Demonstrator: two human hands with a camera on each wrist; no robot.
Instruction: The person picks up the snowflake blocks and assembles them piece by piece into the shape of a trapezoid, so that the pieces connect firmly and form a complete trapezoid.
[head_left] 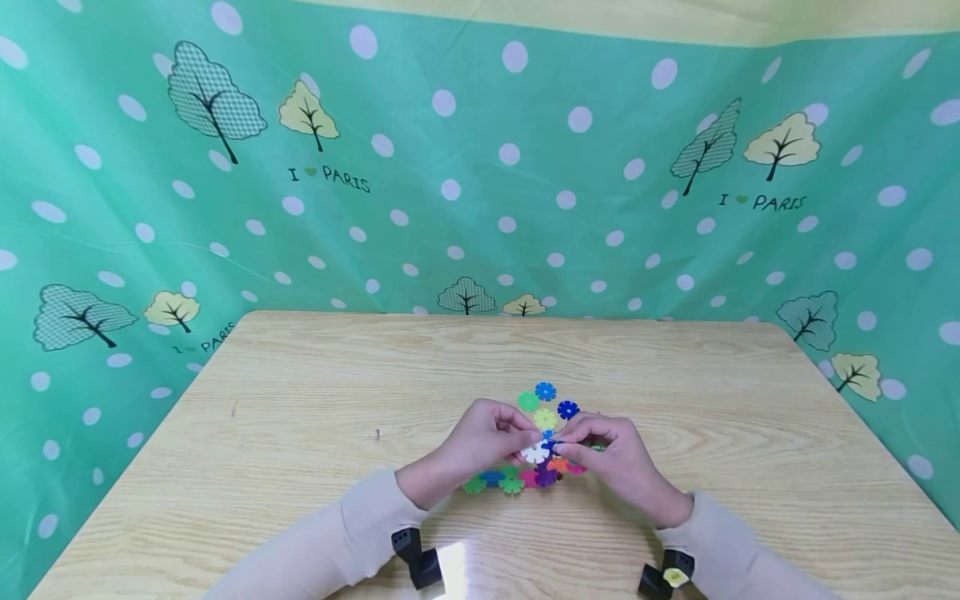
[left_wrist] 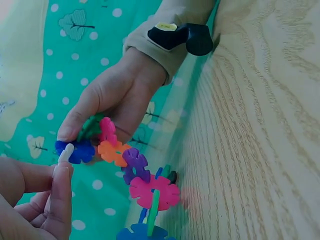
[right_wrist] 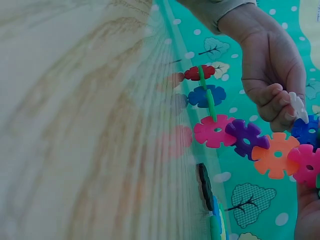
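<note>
While left hand (head_left: 486, 439) pinches white disc (head_left: 535, 453) and right hand (head_left: 617, 454) pinches blue disc (left_wrist: 80, 152), we judge rim grips leave facing edges free.

The tabletop (head_left: 300, 392) looks like grained wood, smooth and glossy enough to mirror things (a pink disc reflects as a soft blur). The notched discs (right_wrist: 267, 156) are smooth plastic with a slight sheen. The backdrop (head_left: 480, 133) is creased cloth or thin plastic; sleeves (head_left: 375, 525) are matt cloth, wrist devices (head_left: 408, 550) hard plastic.
</note>
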